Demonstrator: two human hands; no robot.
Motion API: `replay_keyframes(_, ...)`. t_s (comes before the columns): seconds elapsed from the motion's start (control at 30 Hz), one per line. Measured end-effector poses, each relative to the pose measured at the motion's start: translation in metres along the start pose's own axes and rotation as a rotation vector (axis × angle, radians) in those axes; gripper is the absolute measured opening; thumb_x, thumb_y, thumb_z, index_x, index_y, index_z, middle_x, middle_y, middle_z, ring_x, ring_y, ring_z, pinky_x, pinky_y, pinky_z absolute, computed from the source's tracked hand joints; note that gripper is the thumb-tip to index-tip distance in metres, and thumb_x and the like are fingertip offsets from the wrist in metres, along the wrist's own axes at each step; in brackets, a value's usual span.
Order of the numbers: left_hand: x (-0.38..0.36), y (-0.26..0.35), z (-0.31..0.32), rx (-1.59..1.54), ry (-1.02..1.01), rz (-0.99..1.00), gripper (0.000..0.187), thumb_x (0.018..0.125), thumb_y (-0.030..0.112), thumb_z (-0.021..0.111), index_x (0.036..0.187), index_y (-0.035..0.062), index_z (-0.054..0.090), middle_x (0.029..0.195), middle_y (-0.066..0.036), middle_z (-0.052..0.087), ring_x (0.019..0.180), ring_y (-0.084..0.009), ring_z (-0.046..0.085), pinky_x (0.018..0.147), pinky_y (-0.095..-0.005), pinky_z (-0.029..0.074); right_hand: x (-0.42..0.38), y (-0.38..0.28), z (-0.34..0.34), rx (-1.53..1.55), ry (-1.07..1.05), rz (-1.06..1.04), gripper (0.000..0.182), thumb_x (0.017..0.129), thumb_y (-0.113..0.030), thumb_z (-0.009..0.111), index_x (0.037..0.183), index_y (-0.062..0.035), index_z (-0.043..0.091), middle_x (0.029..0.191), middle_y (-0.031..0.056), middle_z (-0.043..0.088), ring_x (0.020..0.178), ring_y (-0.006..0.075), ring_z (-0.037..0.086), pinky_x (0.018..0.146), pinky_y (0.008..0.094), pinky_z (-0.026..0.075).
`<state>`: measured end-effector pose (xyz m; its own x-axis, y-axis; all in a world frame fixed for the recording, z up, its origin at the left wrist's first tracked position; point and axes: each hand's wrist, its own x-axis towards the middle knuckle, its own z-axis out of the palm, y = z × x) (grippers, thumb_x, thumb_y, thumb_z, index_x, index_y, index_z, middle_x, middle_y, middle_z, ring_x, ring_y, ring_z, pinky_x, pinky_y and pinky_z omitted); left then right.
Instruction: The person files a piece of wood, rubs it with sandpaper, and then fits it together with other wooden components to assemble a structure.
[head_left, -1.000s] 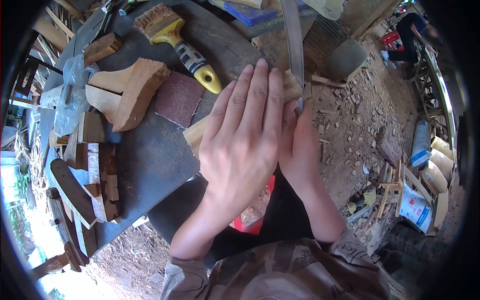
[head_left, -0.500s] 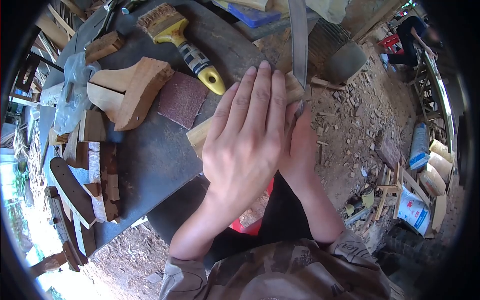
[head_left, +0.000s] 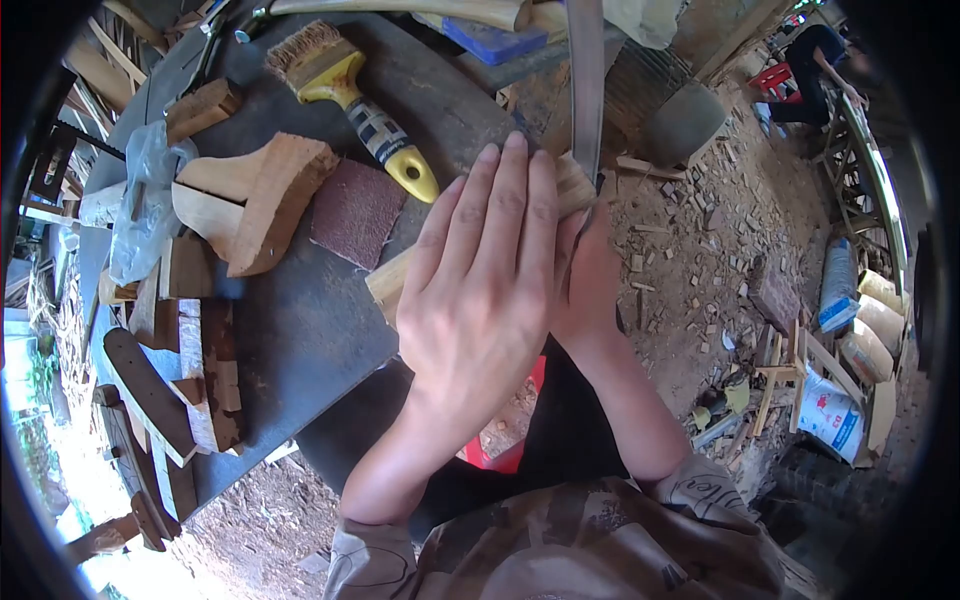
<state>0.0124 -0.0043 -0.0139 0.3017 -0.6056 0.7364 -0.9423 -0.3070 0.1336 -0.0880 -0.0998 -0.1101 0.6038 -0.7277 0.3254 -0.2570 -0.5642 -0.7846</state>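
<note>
If the left hand (head_left: 475,285), fingers flat together, eases off, the wood (head_left: 390,286) beneath could skid against the metal strip (head_left: 586,90) ahead, the right hand (head_left: 588,285) having its closure hidden

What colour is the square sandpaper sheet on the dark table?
Dull reddish-brown; the square sandpaper sheet shows best in the head view.

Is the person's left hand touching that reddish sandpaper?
Apart: in the head view, bare dark tabletop shows between the left hand and the sandpaper.
</note>
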Motion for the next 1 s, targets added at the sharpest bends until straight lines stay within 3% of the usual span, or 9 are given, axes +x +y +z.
replay_keyframes(0.07,0.000,0.001,0.001,-0.002,0.010,-0.009,0.039,0.097,0.025,0.083,0.129,0.0041,0.079,0.131,-0.011,0.080,0.123,-0.0272,0.077,0.107,-0.0405,0.060,-0.017,0.013,0.003,-0.026,-0.029,0.024,0.025,0.117,-0.016,0.047,0.135,0.0010,0.049,0.096,0.0326,0.070,0.095,0.0568,0.070,0.077,0.0590,0.054)
replay_keyframes(0.17,0.000,0.002,0.002,-0.004,0.017,-0.007,0.039,0.096,0.025,0.084,0.129,0.0042,0.080,0.129,-0.011,0.081,0.122,-0.0272,0.078,0.106,-0.0402,0.061,-0.061,0.032,0.002,-0.060,-0.072,0.085,0.028,0.118,-0.015,0.049,0.141,0.0010,0.049,0.094,0.0269,0.070,0.090,0.0508,0.073,0.076,0.0518,0.056)
replay_keyframes(0.27,0.002,0.001,-0.001,0.014,0.019,0.010,0.039,0.096,0.025,0.085,0.129,0.0042,0.080,0.128,-0.011,0.081,0.122,-0.0274,0.078,0.106,-0.0402,0.061,-0.087,0.030,0.003,0.184,0.035,0.260,0.029,0.118,-0.012,0.049,0.144,0.0007,0.052,0.092,0.0165,0.068,0.081,0.0318,0.073,0.073,0.0408,0.054)
replay_keyframes(0.37,0.004,0.002,-0.001,0.021,0.020,0.046,0.037,0.098,0.024,0.083,0.128,0.0036,0.079,0.128,-0.012,0.081,0.122,-0.0278,0.078,0.106,-0.0408,0.061,-0.095,0.033,-0.012,0.345,-0.011,0.163,0.027,0.118,-0.010,0.049,0.140,0.0005,0.058,0.090,0.0075,0.062,0.078,0.0149,0.062,0.071,0.0324,0.050)
replay_keyframes(0.47,0.003,0.004,-0.003,0.048,-0.012,0.059,0.039,0.099,0.025,0.082,0.130,0.0024,0.078,0.131,-0.014,0.080,0.124,-0.0289,0.077,0.107,-0.0423,0.060,-0.098,0.029,-0.027,0.499,-0.160,0.222,0.025,0.118,-0.009,0.045,0.133,0.0017,0.061,0.085,0.0003,0.050,0.075,0.0075,0.047,0.069,0.0262,0.042)
replay_keyframes(0.57,0.004,0.008,-0.004,0.070,-0.026,0.052,0.040,0.099,0.026,0.082,0.131,0.0026,0.077,0.132,-0.013,0.080,0.124,-0.0292,0.077,0.107,-0.0422,0.060,-0.104,0.034,-0.032,0.611,-0.181,0.335,0.022,0.118,-0.012,0.052,0.126,0.0013,0.067,0.085,0.0027,0.054,0.076,0.0093,0.050,0.069,0.0278,0.043)
replay_keyframes(0.67,0.003,0.008,-0.004,0.094,-0.027,0.052,0.039,0.099,0.025,0.082,0.131,0.0038,0.078,0.132,-0.013,0.080,0.125,-0.0295,0.077,0.107,-0.0425,0.060,-0.103,0.031,-0.039,0.568,-0.211,0.342,0.025,0.119,-0.018,0.050,0.122,-0.0001,0.067,0.081,0.0017,0.051,0.074,0.0092,0.046,0.067,0.0287,0.039)
replay_keyframes(0.77,0.003,0.009,-0.002,0.110,-0.024,0.060,0.038,0.098,0.024,0.082,0.131,0.0042,0.078,0.132,-0.013,0.080,0.125,-0.0297,0.077,0.107,-0.0423,0.060,-0.108,0.040,-0.032,0.658,-0.209,0.260,0.032,0.122,-0.026,0.044,0.111,-0.0039,0.064,0.075,-0.0072,0.041,0.064,0.0031,0.035,0.059,0.0257,0.027)
replay_keyframes(1.0,0.004,0.012,-0.002,0.148,-0.028,0.060,0.037,0.097,0.022,0.083,0.130,0.0042,0.078,0.131,-0.012,0.080,0.124,-0.0298,0.077,0.106,-0.0415,0.060,-0.104,0.035,-0.055,0.935,-0.474,0.477,0.041,0.122,-0.034,0.044,0.099,-0.0050,0.061,0.072,-0.0025,0.043,0.063,0.0053,0.038,0.059,0.0288,0.032)
